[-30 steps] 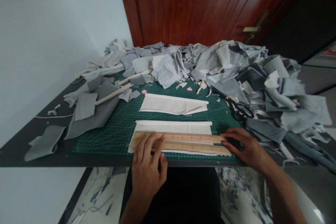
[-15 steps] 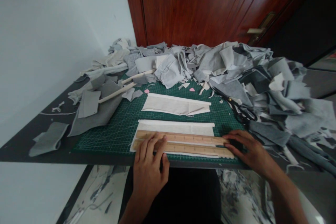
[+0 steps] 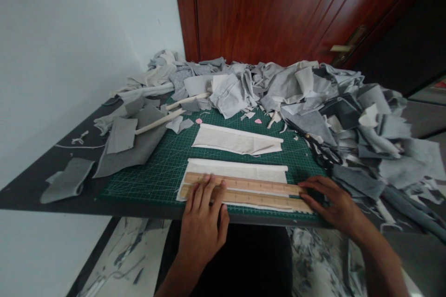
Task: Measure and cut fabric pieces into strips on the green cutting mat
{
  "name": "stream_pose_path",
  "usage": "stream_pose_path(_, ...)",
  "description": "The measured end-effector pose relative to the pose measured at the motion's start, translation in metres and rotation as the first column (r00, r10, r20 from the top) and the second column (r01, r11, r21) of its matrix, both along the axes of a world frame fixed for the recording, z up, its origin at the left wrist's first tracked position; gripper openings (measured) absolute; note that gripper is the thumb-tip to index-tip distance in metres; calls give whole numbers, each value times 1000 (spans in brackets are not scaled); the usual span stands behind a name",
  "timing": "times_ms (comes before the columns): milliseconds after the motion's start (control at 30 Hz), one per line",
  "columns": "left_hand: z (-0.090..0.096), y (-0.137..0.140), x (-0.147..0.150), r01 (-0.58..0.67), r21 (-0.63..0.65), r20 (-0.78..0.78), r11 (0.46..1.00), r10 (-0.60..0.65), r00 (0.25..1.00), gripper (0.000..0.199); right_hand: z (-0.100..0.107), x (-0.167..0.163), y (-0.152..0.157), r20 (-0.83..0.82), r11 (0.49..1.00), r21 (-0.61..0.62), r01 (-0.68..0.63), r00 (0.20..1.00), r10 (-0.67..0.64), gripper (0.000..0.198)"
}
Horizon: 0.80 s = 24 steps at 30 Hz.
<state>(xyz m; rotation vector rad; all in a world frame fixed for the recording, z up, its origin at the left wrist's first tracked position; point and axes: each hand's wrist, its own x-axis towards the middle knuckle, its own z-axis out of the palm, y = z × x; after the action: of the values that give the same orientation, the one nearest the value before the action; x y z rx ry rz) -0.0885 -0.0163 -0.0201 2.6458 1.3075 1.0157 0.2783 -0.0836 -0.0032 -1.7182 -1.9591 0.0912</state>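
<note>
Two wooden rulers, a far ruler point(image 3: 251, 185) and a near ruler point(image 3: 258, 199), are laid almost parallel across the near cloth point(image 3: 240, 171), a narrow gap left between them. As judged from the view, the laying-on of rulers is done, and a lining-up or holding step is in hand. No cut or drawn line can be made out on the cloth, though much of it is covered and fine marks would be hard to see. On the far cloth point(image 3: 237, 141), laid flat beyond, no ruler is placed; a raised, seemingly rolled far edge is shown by both pieces. Whatever work remains on either is not settled by what is visible. The rulers are reached from both ends: their left part is covered by the left hand point(image 3: 204, 218), palm down, fingers slightly spread and laid over both strips, nothing enclosed. At their right ends, past the edge of the near cloth, contact is made by the right hand point(image 3: 336, 204), forefinger by the far ruler and thumb by the near one, a little apart; whether any squeeze is applied cannot be told. The near cloth is thus set between the hands, on the green cutting mat point(image 3: 149, 174). Black scissors point(image 3: 323, 152) are left lying beyond the right hand, near a heap of grey scraps point(image 3: 355, 111).
</note>
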Motion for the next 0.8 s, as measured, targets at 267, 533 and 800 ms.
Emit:
stream_pose_path(267,-4,-2,0,-19,3,-19,1000,19,1000,44,19,-5,9,40,983,-181,-40,998,48,28)
stream_pose_path(533,-7,-1,-2,-28,4,-63,1000,28,998,46,74,-53,68,224,980,-102,-169,956,188,30)
stream_pose_path(800,-8,1,-3,-33,53,-117,998,39,992,46,81,-183,237,7,910,-22,-413,910,414,19)
